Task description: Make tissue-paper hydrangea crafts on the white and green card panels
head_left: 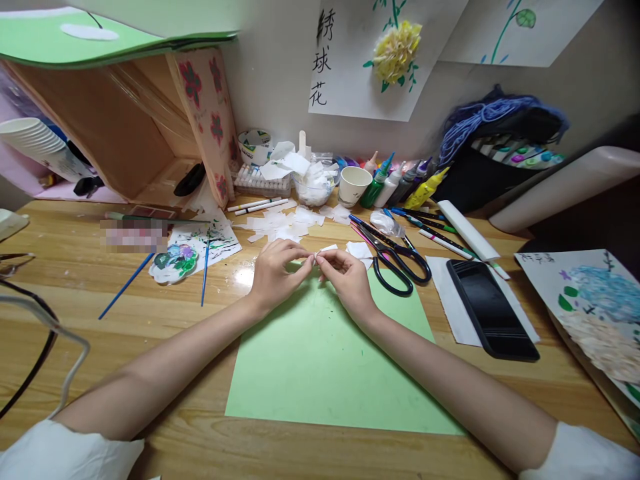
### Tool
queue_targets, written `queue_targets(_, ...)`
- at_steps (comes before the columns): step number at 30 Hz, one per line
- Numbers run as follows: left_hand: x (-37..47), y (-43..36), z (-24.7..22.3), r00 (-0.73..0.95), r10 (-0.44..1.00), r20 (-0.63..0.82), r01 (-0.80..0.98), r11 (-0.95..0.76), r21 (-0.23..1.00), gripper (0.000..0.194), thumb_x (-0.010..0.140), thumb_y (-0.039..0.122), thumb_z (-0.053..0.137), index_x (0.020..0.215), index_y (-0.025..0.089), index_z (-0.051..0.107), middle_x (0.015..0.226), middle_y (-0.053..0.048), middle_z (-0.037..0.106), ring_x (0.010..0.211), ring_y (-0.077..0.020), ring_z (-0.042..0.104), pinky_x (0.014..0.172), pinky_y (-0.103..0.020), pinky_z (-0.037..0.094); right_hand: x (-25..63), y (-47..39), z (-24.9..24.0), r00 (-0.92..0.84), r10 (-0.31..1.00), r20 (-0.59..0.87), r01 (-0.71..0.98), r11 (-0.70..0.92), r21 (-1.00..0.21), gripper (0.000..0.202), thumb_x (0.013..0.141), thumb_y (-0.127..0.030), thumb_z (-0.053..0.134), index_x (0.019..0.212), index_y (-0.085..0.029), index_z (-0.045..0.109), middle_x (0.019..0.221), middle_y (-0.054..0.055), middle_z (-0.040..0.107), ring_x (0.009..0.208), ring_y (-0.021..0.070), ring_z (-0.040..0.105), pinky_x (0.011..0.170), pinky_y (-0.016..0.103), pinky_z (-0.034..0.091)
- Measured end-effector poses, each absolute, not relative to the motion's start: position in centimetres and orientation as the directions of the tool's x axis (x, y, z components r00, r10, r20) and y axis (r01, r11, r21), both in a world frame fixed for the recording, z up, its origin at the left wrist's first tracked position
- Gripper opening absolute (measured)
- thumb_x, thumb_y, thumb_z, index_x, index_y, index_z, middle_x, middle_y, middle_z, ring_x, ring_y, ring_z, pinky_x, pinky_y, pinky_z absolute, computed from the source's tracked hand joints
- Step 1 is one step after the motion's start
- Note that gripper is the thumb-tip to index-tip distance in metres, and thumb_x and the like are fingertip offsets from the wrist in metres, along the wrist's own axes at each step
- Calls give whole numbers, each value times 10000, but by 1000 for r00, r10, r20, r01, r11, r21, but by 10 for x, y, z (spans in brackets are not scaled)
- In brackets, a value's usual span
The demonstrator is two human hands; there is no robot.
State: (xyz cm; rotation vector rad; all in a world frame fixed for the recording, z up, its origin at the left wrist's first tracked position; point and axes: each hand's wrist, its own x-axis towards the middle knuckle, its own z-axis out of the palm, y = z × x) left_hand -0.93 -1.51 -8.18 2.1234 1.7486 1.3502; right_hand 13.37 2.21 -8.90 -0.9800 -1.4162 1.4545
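My left hand (281,272) and my right hand (346,275) meet above the far edge of a light green sheet of paper (330,360). Thumb and forefinger of each hand pinch a tiny white piece of paper (315,259), mostly hidden by the fingertips. Small white paper squares (359,251) lie just beyond my right hand. Past my left hand, many white paper pieces (280,223) are scattered on the wood. Black-handled scissors (400,263) rest to the right of my right hand.
A clear bowl of white paper bits (314,190), a paper cup (354,185) and paint bottles (385,180) line the back. Brushes (205,273) and a paint palette (174,263) lie left. On the right are a phone (493,310) and a flower picture (595,300).
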Motion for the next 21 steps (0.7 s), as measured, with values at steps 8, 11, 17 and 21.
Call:
queue_targets(8,-9,-15,-82,-33,813,582,754,-362,549,111,798,253,601,769,184,682,768,-35,665,749,-158,589,693,-301,432,134,22,-89,-329,944,28,-51,12,-999,198,718,-339,660,767,-151,623,739,14,633,534,85,535,488,212,476)
queue_targets(11,-9,-15,-83,-34,813,581,756,-359,547,114,800,260,598,765,189,681,767,-32,663,750,-158,588,695,-301,432,134,21,-89,-326,945,28,-38,16,-999,205,720,-350,657,765,-154,624,736,15,634,537,90,536,484,213,472)
queue_targets(17,-9,-15,-82,-26,824,565,759,-352,548,119,803,262,591,782,189,683,780,-36,665,761,-163,588,704,-309,433,134,21,-88,-323,946,23,-44,9,-999,202,723,-347,657,764,-153,617,734,14,630,534,87,531,473,209,461)
queue_targets(21,-9,-16,-81,-3,829,559,754,-365,546,118,799,263,588,796,192,681,797,-34,668,771,-163,587,715,-312,433,135,20,-88,-338,939,59,-51,45,-998,175,732,-324,652,755,-154,617,743,16,627,553,85,532,507,209,462)
